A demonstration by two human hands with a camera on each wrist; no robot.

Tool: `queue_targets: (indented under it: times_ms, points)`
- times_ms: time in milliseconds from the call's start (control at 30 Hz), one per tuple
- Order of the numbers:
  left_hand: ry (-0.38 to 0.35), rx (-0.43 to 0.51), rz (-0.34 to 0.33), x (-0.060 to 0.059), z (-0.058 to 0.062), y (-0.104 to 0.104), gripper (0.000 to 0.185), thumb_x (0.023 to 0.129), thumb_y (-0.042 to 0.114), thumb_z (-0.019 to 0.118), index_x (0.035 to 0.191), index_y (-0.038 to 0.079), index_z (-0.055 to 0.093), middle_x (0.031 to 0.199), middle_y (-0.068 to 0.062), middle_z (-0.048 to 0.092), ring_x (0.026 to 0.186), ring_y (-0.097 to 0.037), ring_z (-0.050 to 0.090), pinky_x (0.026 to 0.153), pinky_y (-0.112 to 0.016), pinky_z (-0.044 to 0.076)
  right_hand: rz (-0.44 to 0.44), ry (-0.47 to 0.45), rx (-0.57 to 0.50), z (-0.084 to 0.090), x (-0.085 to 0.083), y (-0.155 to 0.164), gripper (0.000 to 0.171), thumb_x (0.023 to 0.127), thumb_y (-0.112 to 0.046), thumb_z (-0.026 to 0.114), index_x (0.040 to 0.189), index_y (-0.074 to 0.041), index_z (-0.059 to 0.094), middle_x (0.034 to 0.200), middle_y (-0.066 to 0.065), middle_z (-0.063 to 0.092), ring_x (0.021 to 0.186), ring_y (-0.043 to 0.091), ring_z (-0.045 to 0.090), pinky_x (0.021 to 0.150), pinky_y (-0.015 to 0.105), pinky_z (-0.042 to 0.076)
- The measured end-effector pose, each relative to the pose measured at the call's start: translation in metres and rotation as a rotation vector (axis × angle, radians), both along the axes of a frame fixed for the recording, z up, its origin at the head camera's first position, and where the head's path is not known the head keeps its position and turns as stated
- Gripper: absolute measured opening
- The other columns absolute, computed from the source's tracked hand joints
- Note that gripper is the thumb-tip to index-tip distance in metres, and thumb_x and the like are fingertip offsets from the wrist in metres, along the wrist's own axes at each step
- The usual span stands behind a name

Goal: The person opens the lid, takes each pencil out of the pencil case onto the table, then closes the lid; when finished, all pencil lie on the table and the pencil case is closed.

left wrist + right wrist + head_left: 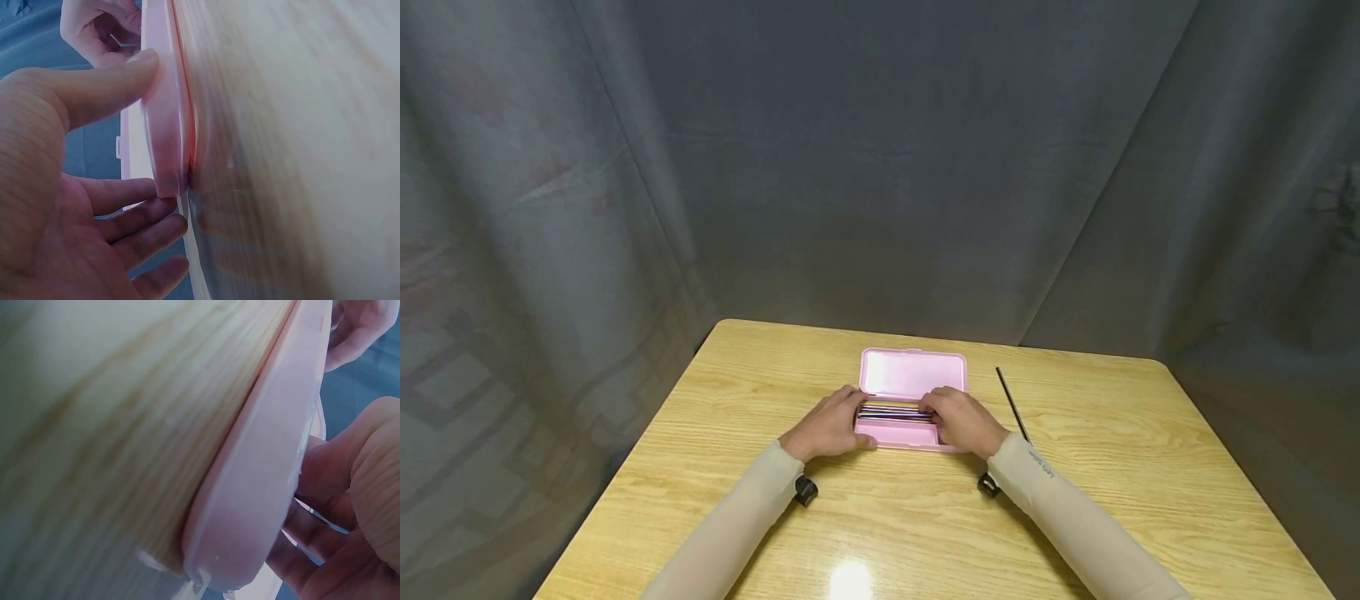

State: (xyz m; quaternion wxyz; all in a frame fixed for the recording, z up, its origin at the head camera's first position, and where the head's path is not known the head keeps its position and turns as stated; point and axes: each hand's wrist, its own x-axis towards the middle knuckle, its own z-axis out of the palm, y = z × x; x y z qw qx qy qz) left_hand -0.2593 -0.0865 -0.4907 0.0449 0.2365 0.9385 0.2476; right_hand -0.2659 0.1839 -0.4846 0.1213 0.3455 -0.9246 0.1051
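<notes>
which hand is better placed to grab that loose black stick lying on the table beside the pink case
Right. The right hand sits at the case's right end, and the stick lies just beyond it on that side. The left hand is at the far end and would have to cross over.

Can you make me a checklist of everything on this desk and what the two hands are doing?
Surface: wooden table, light glare near the front edge.
Job's things: open pink pencil case, lid flat behind; pens lie in its tray.
Clutter: one thin black stick right of the case.
Hands: left hand touches the case's left end, thumb on its edge; right hand rests at the right end, fingers on the pens.
Cables: nothing seen.
Surroundings: grey curtain all around.
</notes>
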Motion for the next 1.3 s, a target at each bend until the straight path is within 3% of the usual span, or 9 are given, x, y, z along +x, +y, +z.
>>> queue_targets:
  times_ms: [333, 900, 1300]
  points:
    - [-0.009, 0.018, -0.031, -0.0007, 0.0001, -0.0004, 0.080, 0.083, 0.046, 0.080, 0.146, 0.009, 0.049, 0.143, -0.008, 0.055, 0.129, -0.030, 0.055, 0.113, -0.049, 0.043, -0.032, -0.029, 0.027, 0.0009, -0.0014, -0.0026, 0.024, 0.080, 0.006, 0.072, 0.092, -0.015, 0.072, 0.087, -0.004, 0.067, 0.079, 0.009, 0.058, 0.076, 0.031, 0.057]
    - [-0.028, 0.043, -0.039, 0.0003, -0.0001, -0.0013, 0.077, 0.085, 0.044, 0.079, 0.147, 0.010, 0.048, 0.143, -0.009, 0.054, 0.129, -0.030, 0.054, 0.112, -0.051, 0.043, -0.061, -0.030, 0.057, 0.0019, 0.0010, -0.0049, 0.021, 0.080, 0.004, 0.071, 0.090, -0.014, 0.067, 0.086, -0.003, 0.065, 0.080, 0.012, 0.058, 0.075, 0.033, 0.056]
    - [-0.038, 0.056, -0.031, 0.0001, 0.0009, -0.0011, 0.079, 0.085, 0.044, 0.080, 0.149, 0.011, 0.047, 0.145, -0.008, 0.053, 0.132, -0.029, 0.053, 0.114, -0.051, 0.042, -0.031, -0.068, -0.155, -0.0006, 0.0023, 0.0038, 0.023, 0.082, 0.008, 0.065, 0.089, -0.014, 0.068, 0.083, -0.005, 0.067, 0.075, 0.007, 0.056, 0.070, 0.026, 0.054]
